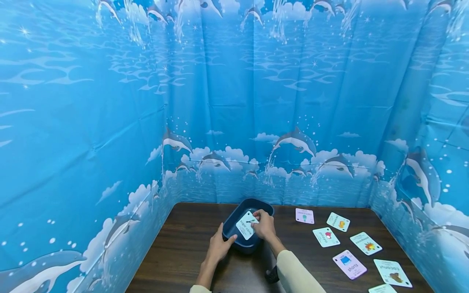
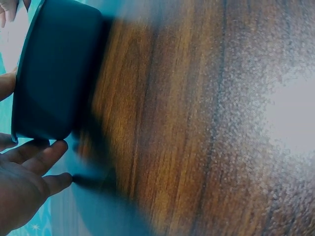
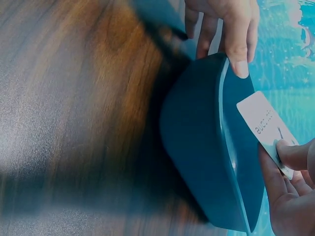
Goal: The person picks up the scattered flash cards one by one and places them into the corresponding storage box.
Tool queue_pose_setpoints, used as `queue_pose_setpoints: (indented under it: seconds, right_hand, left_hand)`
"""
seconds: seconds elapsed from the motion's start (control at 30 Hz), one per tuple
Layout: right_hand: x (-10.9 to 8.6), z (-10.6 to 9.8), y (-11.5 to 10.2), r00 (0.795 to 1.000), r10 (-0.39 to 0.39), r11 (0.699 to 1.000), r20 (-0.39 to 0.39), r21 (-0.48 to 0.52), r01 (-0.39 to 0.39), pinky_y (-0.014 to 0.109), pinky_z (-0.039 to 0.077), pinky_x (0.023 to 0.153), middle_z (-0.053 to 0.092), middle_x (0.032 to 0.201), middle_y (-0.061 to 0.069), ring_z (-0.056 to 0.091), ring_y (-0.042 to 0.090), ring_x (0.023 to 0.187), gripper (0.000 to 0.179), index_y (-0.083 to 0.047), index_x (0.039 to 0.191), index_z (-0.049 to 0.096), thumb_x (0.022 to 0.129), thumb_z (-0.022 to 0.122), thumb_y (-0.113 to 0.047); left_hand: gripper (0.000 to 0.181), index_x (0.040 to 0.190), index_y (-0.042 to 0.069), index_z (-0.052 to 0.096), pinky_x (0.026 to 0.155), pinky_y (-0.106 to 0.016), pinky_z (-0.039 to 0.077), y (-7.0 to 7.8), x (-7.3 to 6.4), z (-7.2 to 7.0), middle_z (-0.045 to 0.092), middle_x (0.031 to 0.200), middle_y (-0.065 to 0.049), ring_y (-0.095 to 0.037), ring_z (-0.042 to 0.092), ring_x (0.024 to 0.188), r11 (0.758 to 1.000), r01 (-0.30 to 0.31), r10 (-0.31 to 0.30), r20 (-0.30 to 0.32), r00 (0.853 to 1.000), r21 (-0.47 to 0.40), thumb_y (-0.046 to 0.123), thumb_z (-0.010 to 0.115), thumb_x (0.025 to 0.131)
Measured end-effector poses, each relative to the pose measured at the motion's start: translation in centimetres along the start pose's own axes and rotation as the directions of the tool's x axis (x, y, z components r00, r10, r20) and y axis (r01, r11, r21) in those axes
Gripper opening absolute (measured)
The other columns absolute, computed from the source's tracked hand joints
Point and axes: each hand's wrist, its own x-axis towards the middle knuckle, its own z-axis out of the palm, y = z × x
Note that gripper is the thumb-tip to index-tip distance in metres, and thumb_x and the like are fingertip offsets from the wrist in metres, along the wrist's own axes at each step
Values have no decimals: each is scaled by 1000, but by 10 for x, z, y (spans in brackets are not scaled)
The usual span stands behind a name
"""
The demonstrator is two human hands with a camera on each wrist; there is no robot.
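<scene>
Brown wood-grain table (image 1: 183, 248) | blue dolphin curtain (image 1: 227, 89) | card (image 1: 244, 228) over navy tub (image 1: 246, 247)

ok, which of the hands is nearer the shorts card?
Right: the right hand pinches the sugar cane card over the blue bin, left of the shorts card. The left hand grips the bin, farther left.

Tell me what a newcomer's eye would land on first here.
Probably the dolphin-printed blue curtain, rising behind and beside the table. Next would come the sugar cane card, pinched in the right grip over the dark blue bin, then the loose cards on the table's right side.
</scene>
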Motion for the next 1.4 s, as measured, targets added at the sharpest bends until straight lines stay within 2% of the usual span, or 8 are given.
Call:
queue_pose_setpoints:
  seconds: [0.3,0.57,0.93,1.13,1.4]
  right_hand:
    - [0,10,1,1000,9,1000,22,-3,-9,45,60,84,73,109,16,66,25,94,26,-4,116,72,92,79,3]
    - [0,18,5,1000,-1,999,11,-36,2,45,62,84,75,109,16,68,25,94,24,-4,115,72,92,79,2]
    - [-3,22,10,999,40,998,26,-50,-39,47,63,85,73,110,16,67,25,94,25,-5,116,71,94,79,0]
    - [-7,23,12,999,13,999,35,-39,-12,48,63,84,73,111,18,67,26,95,25,-4,116,70,93,79,1]
    - [-7,23,13,999,-17,998,52,-67,21,48,63,83,72,111,17,67,26,94,25,-5,117,70,94,78,1]
  left_hand:
    - [87,166,-4,29,115,-71,43,0,1,-1,44,162,-36,-53,52,144,1000,10,-10,9,1000,-4,37,73,104]
    - [87,165,-7,31,115,-69,44,0,1,-1,47,159,-37,-50,56,140,1000,-23,23,2,1000,1,35,75,103]
    - [87,165,-7,30,113,-68,46,0,-1,-1,48,158,-36,-48,58,137,1000,-30,30,2,1000,-2,34,75,102]
    - [87,164,-8,31,112,-68,48,0,-2,-1,50,157,-36,-48,60,135,999,-50,50,-7,999,5,34,76,102]
    - [88,164,-8,31,113,-68,47,0,-1,-1,50,156,-37,-48,60,136,999,-47,47,-3,999,13,36,75,102]
